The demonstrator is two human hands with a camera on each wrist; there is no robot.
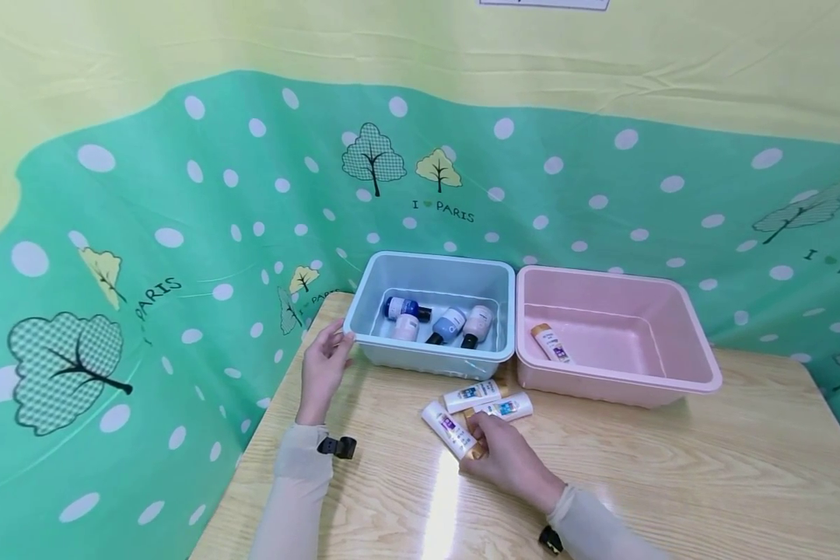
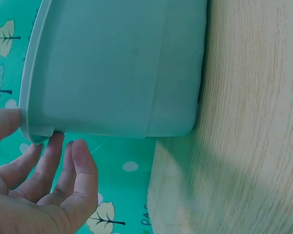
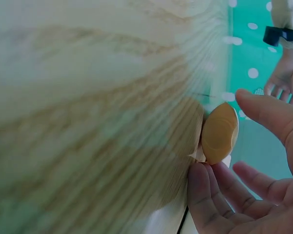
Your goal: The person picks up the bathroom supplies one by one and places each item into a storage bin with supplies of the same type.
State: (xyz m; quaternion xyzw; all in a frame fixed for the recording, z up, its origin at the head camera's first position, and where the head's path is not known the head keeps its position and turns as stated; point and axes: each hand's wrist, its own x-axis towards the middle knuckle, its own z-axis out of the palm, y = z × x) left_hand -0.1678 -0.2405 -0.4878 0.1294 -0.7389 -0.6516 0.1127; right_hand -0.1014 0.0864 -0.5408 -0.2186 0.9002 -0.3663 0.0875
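Observation:
My left hand (image 1: pixel 324 369) pinches the left front corner of the light blue bin (image 1: pixel 430 351), thumb at the rim and fingertips beneath it. On the table, my right hand (image 1: pixel 507 459) curls round the gold-capped end of a white bottle (image 1: pixel 448 428). In the right wrist view, the gold cap (image 3: pixel 219 134) sits between thumb and fingers; firm thumb contact is hard to see. Just beyond lie two similar white bottles, one nearer the bin (image 1: pixel 470 395) and another white bottle (image 1: pixel 509 406), partly covered by the hand.
Several blue and pale bottles, one a dark blue bottle (image 1: pixel 401 308), lie inside the blue bin. A pink bin (image 1: pixel 619 379) adjoins it on the right, holding one white gold-capped bottle (image 1: pixel 550 343). A printed curtain (image 1: pixel 567 187) hangs behind the wooden table (image 1: pixel 672 467).

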